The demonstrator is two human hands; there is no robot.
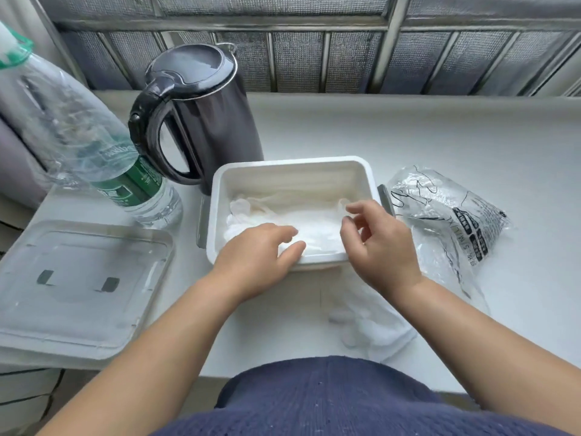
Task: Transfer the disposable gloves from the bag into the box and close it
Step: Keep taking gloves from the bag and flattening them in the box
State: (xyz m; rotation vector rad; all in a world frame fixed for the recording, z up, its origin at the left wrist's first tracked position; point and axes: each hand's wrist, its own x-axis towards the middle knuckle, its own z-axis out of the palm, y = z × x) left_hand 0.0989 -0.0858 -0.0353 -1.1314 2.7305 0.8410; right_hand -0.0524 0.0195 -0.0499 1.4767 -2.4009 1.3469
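Looking down on a white counter below a grey metal window grille.

Nearest, against the counter's near edge: a dark blue knitted garment, with two bare forearms reaching forward from either side of it.

Just beyond, close to the near edge and right of the middle: a loose heap of thin translucent disposable gloves, lying on the counter outside the box.

At the near left corner: a clear rectangular plastic lid, lying flat, apart from the box.

In the middle of the counter: a white rectangular plastic box, open, with grey latches on its short sides. Inside, a white layer of more gloves across the bottom.

Left hand over the box's near rim, palm down, fingers nearly straight and close together, pressing on the gloves inside, thumb by the rim.

Right hand raised above the box's near right corner, fingers loosely curled, thumb and forefinger apart. Holding thin film or nothing: impossible to tell.

Just right of the box: a crumpled clear plastic bag with black print, lying on the counter beside the right latch.

Left of the box, toward the left edge: a tall clear plastic water bottle with a green label and green cap.

Farther back, behind the box's far left corner: a dark upright electric kettle with a black handle, lid down, just beside the bottle.
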